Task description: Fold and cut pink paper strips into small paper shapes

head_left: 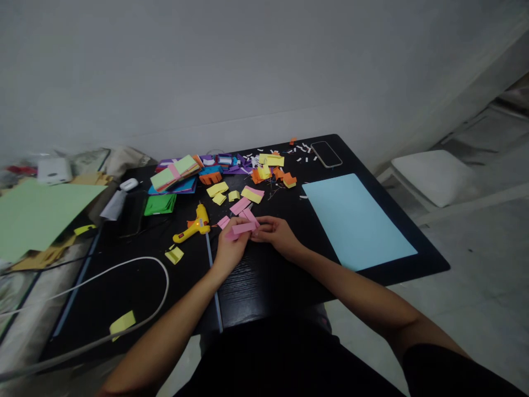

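Between my two hands is a folded strip of pink paper [243,227] above the front of the black table. My left hand [230,252] is closed on its left part, thumb and fingers pinching it. At its right end, the fingertips of my right hand [278,236] are pressed together on the paper. More pink paper pieces [240,206] lie just beyond my hands. A yellow glue gun [194,225] rests on its side left of my left hand. Yellow paper pieces [217,190] are scattered farther back.
A light blue sheet [359,220] covers the table's right side, with a phone [326,154] behind it. Green paper [160,204] and stacked coloured paper [176,172] lie back left. Orange pieces [289,180] and white scraps sit at the back. A white cable [163,264] loops at left.
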`<state>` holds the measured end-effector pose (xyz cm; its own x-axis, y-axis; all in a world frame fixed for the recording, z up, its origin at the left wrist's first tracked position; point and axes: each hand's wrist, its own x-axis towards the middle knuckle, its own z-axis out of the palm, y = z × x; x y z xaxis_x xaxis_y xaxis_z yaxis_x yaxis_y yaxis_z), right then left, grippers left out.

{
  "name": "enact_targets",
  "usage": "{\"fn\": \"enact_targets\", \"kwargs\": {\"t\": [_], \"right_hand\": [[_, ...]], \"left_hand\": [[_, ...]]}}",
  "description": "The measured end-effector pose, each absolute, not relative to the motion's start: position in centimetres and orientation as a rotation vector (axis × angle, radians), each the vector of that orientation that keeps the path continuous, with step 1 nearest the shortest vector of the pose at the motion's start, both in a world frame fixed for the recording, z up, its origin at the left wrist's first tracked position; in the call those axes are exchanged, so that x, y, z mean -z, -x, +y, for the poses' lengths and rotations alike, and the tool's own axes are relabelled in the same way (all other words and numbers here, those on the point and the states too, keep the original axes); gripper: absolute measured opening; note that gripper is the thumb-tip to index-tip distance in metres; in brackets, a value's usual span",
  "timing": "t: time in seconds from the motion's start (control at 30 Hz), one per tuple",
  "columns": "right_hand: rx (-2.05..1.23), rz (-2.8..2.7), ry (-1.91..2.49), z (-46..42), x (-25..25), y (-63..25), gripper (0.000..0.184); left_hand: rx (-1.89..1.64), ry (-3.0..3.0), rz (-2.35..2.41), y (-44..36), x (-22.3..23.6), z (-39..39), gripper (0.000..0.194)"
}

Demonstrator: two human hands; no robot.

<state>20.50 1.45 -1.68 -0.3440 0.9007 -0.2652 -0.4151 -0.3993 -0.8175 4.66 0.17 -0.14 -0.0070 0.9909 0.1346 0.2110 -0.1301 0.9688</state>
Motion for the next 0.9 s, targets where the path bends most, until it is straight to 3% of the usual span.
{"fn": "enact_targets", "kwargs": {"t": [0.9], "right_hand": [[-1.831, -0.838, 0.931, 1.28, 1.15, -20.61, 0.043]], "left_hand": [[-1.164, -1.615, 1.297, -4.32, 0.12, -0.14, 0.016]]}}
